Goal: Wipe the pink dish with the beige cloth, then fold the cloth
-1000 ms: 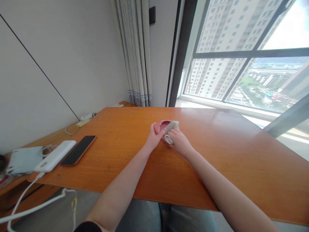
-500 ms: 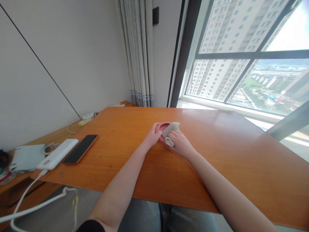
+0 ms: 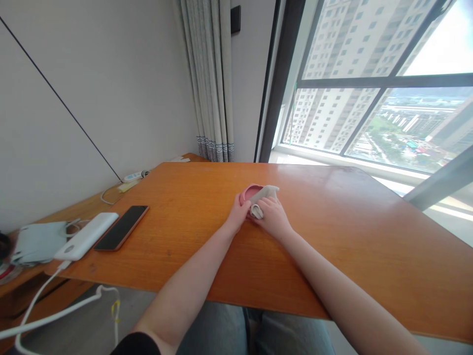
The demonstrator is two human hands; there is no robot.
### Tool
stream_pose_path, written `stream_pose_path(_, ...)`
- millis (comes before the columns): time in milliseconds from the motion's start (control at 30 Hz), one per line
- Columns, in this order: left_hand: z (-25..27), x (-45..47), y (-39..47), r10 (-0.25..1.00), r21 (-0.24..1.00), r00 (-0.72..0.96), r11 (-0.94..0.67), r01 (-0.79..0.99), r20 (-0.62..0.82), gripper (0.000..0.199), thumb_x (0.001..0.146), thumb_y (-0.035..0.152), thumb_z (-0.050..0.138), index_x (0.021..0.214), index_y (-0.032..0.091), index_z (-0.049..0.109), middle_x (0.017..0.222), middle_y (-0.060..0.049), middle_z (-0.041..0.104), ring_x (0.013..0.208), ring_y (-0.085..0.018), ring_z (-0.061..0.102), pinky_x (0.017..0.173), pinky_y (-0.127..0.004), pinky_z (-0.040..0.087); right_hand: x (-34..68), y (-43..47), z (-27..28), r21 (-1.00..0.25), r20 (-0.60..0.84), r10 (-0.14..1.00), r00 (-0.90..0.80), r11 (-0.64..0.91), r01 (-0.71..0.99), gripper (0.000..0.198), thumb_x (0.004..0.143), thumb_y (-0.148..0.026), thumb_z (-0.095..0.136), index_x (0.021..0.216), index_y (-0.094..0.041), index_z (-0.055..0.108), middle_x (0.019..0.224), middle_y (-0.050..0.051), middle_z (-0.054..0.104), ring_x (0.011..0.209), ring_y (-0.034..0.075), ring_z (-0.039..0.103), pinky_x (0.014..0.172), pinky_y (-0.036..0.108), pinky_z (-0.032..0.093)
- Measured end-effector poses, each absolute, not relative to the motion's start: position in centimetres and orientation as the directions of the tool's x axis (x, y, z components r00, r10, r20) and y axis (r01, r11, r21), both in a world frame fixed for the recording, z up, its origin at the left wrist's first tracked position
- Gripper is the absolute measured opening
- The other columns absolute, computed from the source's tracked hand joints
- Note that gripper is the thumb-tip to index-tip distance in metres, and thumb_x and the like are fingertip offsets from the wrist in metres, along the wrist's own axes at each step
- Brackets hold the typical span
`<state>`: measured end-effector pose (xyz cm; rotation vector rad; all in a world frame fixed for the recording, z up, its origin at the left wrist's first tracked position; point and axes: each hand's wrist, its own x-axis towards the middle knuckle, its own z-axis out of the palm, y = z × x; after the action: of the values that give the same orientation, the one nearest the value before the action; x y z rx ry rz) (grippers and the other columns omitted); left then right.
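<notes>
Above the middle of the wooden table, a pink, rounded, hollow thing point(image 3: 251, 191), perhaps a bowl or a shoe, is tilted between my hands. My left hand point(image 3: 238, 211) is closed on its near left side, with the thumb over the rim. Bunched in my right hand point(image 3: 272, 215) is a light grey cloth point(image 3: 266, 194), pressed against the right side of the pink thing. A rolled fold of the cloth sticks out near my right fingertips. My fingers and the cloth hide the lower part of the pink thing.
On the table point(image 3: 207, 256), to the left, lie a black-screened phone point(image 3: 121, 228) and a white power bank point(image 3: 88, 236) with a plugged-in cable. A folded pale pouch point(image 3: 39, 241) sits farther left. Behind stand a curtain point(image 3: 210, 98) and a large window point(image 3: 369, 98).
The left hand has shifted slightly right and down around the pink thing's near edge. My right hand and the cloth have moved a little right. The view has tilted slightly.
</notes>
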<state>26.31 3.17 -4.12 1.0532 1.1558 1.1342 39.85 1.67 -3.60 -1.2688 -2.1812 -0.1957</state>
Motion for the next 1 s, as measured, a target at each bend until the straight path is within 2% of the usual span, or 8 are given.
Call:
stream_pose_path(100, -2.8, 24.4, 3.6, 0.979, 0.989, 0.147, 0.145, -0.027, -0.139, 0.051, 0.071, 0.022, 0.057, 0.121, 0.024, 0.047, 0.099, -0.004, 0.063, 0.074, -0.016, 0.062, 0.066, -0.031, 0.054, 40.5, 2.0, -3.4, -0.142, 0.525, 0.699, -0.486, 0.635, 0.76, 0.027, 0.082, -0.043, 0.061, 0.071, -0.02, 0.054, 0.074, 0.003, 0.057, 0.075, 0.018, 0.048, 0.074, 0.031, 0.036)
stream_pose_path(233, -2.3, 23.7, 3.6, 0.986, 0.997, 0.15, 0.074, 0.028, -0.077, 0.047, 0.074, 0.031, 0.062, 0.119, 0.022, 0.052, 0.119, -0.008, 0.06, 0.099, -0.022, 0.061, 0.081, -0.035, 0.052, 41.2, 2.1, -3.1, -0.102, 0.507, 0.667, -0.546, 0.676, 0.73, 0.018, 0.084, -0.036, 0.059, 0.075, -0.02, 0.056, 0.076, 0.003, 0.057, 0.076, 0.018, 0.047, 0.072, 0.03, 0.036)
stream_pose_path(333, -3.3, 25.5, 2.9, 0.997, 0.997, 0.063, 0.039, -0.064, -0.035, 0.065, 0.077, 0.042, 0.063, 0.134, 0.023, 0.038, 0.13, -0.011, 0.054, 0.109, -0.024, 0.058, 0.089, -0.036, 0.049, 41.1, 2.0, -3.4, -0.106, 0.567, 0.685, -0.457, 0.611, 0.785, 0.014, 0.083, -0.028, 0.058, 0.073, -0.019, 0.055, 0.074, 0.003, 0.057, 0.075, 0.019, 0.046, 0.071, 0.03, 0.035)
stream_pose_path(433, -4.8, 27.6, 2.3, 0.997, 0.987, -0.032, -0.073, -0.144, 0.069, 0.083, 0.075, 0.039, 0.068, 0.142, 0.023, 0.022, 0.138, -0.011, 0.048, 0.121, -0.023, 0.051, 0.101, -0.035, 0.042, 40.6, 1.9, -4.0, -0.11, 0.651, 0.664, -0.367, 0.561, 0.821, 0.01, 0.084, -0.022, 0.053, 0.075, -0.019, 0.056, 0.072, 0.004, 0.056, 0.075, 0.02, 0.047, 0.072, 0.031, 0.034)
stream_pose_path(600, -5.0, 26.7, 2.8, 0.977, 0.976, -0.084, -0.202, -0.087, 0.195, 0.059, 0.08, 0.025, 0.057, 0.136, 0.021, 0.035, 0.139, -0.008, 0.047, 0.128, -0.021, 0.045, 0.108, -0.035, 0.034, 40.0, 1.8, -4.1, -0.085, 0.66, 0.646, -0.382, 0.57, 0.817, 0.014, 0.085, -0.026, 0.053, 0.074, -0.019, 0.056, 0.073, 0.004, 0.056, 0.076, 0.019, 0.048, 0.075, 0.032, 0.035)
stream_pose_path(767, -3.4, 23.6, 3.6, 0.957, 0.937, 0.083, -0.291, 0.192, 0.28, 0.057, 0.074, 0.02, 0.06, 0.129, 0.02, 0.047, 0.133, -0.009, 0.053, 0.127, -0.027, 0.045, 0.109, -0.041, 0.031, 41.5, 2.5, -3.7, -0.04, 0.497, 0.642, -0.583, 0.689, 0.724, 0.018, 0.087, -0.031, 0.054, 0.073, -0.02, 0.057, 0.076, 0.003, 0.056, 0.074, 0.017, 0.048, 0.075, 0.029, 0.035)
stream_pose_path(833, -3.2, 24.1, 3.2, 0.957, 0.94, 0.07, -0.289, 0.181, 0.28, 0.062, 0.076, 0.025, 0.061, 0.134, 0.02, 0.041, 0.136, -0.011, 0.05, 0.127, -0.027, 0.045, 0.108, -0.042, 0.032, 42.0, 2.6, -3.5, -0.032, 0.501, 0.649, -0.572, 0.675, 0.737, 0.016, 0.087, -0.029, 0.053, 0.074, -0.02, 0.057, 0.076, 0.003, 0.057, 0.076, 0.017, 0.049, 0.074, 0.029, 0.035)
stream_pose_path(1000, -4.1, 27.5, 1.3, 0.954, 0.955, -0.053, -0.295, 0.016, 0.295, 0.082, 0.08, 0.032, 0.059, 0.145, 0.021, 0.011, 0.143, -0.013, 0.04, 0.128, -0.023, 0.043, 0.105, -0.037, 0.035, 41.2, 1.9, -3.2, -0.053, 0.636, 0.635, -0.439, 0.603, 0.796, 0.01, 0.084, -0.022, 0.052, 0.076, -0.02, 0.058, 0.074, 0.004, 0.058, 0.077, 0.02, 0.05, 0.074, 0.031, 0.033)
